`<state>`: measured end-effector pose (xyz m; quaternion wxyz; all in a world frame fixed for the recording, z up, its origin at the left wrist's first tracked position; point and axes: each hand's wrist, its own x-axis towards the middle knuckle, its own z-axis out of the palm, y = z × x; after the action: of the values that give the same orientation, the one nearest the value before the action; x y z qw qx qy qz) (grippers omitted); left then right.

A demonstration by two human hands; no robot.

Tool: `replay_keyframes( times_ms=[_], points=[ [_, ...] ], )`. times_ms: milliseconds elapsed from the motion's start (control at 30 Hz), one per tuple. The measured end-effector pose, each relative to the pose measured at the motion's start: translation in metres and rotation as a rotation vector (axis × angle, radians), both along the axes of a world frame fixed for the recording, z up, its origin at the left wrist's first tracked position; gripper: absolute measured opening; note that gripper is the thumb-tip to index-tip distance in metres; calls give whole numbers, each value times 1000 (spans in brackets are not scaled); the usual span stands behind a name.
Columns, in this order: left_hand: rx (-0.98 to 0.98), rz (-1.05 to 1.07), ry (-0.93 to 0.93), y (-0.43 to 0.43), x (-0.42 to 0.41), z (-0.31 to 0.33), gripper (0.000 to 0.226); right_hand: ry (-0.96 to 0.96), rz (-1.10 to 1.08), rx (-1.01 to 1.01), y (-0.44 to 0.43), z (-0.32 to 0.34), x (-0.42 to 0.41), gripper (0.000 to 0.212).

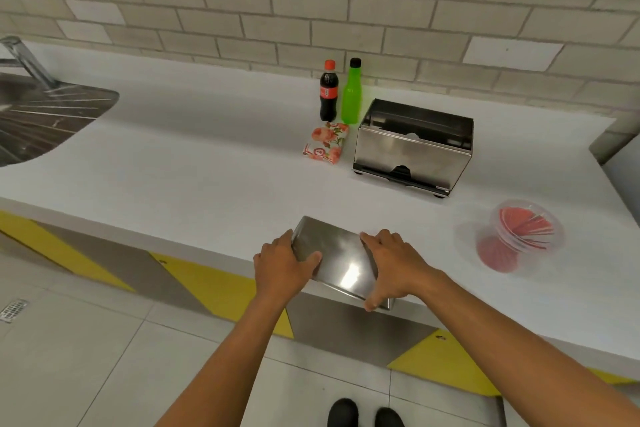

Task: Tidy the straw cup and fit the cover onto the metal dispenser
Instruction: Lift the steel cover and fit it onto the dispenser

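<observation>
Low in the middle of the frame, the metal cover point(341, 260) sits at the near edge of the white counter point(194, 163), partly overhanging it. The left hand point(282, 270) grips its left end, thumb on top, fingers curled round the side. The right hand point(393, 265) clamps the right end, fingers pressed together, thumb at the near corner. Right of centre, well apart, stands the metal dispenser point(414, 146), open-topped. At the right edge a clear straw cup point(523, 234) lies tipped over, red straws inside.
</observation>
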<state>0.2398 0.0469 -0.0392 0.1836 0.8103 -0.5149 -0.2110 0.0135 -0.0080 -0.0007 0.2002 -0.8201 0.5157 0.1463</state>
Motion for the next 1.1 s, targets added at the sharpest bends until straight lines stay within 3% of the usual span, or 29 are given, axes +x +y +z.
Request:
replay_keyframes(
  times_ms=[400,600,700,800,867,1100],
  points=[
    [-42,289,324,7,3,1,26,2,-29,5,1,-1,3,146],
    [-98,449,483,3,5,0,50,-10,3,4,-3,-1,0,142],
    [-96,523,566,6,7,-5,49,-13,40,-6,-4,-2,-1,138],
    [-140,612,655,14,8,-9,29,-34,60,-3,-6,-4,-3,140],
    [-149,666,714,18,8,-9,36,-51,79,4,-7,-5,-5,140],
    [-77,564,856,13,25,1,58,-117,88,48,-12,-11,-9,155]
  ],
)
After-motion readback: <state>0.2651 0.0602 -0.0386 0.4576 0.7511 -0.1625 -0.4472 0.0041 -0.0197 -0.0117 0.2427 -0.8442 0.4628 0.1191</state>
